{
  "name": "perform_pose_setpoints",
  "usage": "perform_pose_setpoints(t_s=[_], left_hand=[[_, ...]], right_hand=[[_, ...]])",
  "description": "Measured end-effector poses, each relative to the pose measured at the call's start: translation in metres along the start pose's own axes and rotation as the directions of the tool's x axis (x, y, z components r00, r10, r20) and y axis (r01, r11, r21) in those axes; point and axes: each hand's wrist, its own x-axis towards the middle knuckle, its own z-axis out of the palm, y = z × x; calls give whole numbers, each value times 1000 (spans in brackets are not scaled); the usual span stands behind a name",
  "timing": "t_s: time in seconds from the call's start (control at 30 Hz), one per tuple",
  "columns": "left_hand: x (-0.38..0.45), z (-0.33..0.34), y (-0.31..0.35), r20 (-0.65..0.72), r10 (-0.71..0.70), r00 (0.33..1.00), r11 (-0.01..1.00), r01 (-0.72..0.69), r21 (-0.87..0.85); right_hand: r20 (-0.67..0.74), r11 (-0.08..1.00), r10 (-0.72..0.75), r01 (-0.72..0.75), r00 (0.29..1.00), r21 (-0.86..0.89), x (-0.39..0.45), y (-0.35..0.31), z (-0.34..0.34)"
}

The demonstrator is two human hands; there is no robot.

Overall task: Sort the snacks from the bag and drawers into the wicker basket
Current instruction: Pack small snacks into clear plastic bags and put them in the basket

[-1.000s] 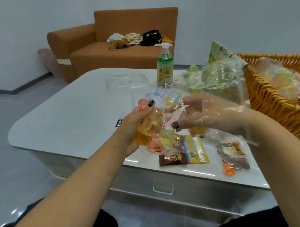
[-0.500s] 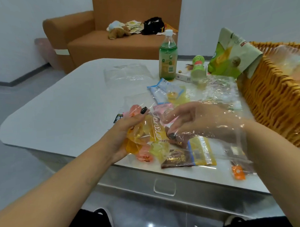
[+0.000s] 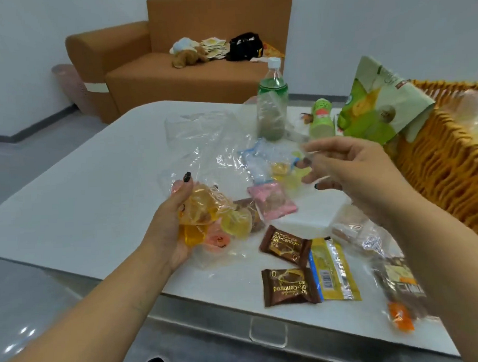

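Two brown chocolate packets, one yellow packet, one wicker basket.

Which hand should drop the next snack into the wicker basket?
Probably the right hand. It hovers beside the wicker basket, seemingly pinching only a wisp of clear film. The left hand grips a bag of jellies on the far side of the table.

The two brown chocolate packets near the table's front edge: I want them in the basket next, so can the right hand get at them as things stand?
Probably yes. The right hand hovers just beyond the brown chocolate packets, which lie uncovered with nothing between; it still pinches a clear plastic bag, which it would likely need to drop first.
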Motion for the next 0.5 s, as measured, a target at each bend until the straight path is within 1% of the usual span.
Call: perform_pose_setpoints(t_s=[0.07,0.13,0.2,0.23,0.33,0.37,0.47,0.5], left_hand=[[7,0,2,-22,27,999,1000,-27,-10],[15,2,1,-38,49,998,999,-50,-17],[23,4,-1,-74,50,996,998,-54,-43],[26,6,-2,-100,49,994,997,-54,-49],[32,7,-1,-136,22,990,999,-27,-36],[34,6,0,-138,14,990,1000,-17,-18],[38,4,6,-151,-11,988,999,5,-38],[42,-1,5,-155,-14,988,999,8,-39]], right_hand=[[-141,997,36,-45,989,-64,14,14,-6],[-257,969,80,-135,963,-206,33,34,-9],[-333,891,81,-218,940,-399,52,55,-3],[-345,847,61,-232,936,-479,60,65,3],[-299,761,34,-219,954,-610,71,87,31],[-280,739,39,-216,959,-639,73,90,39],[-212,693,67,-198,975,-693,82,93,51],[-181,657,80,-188,980,-730,86,95,52]])
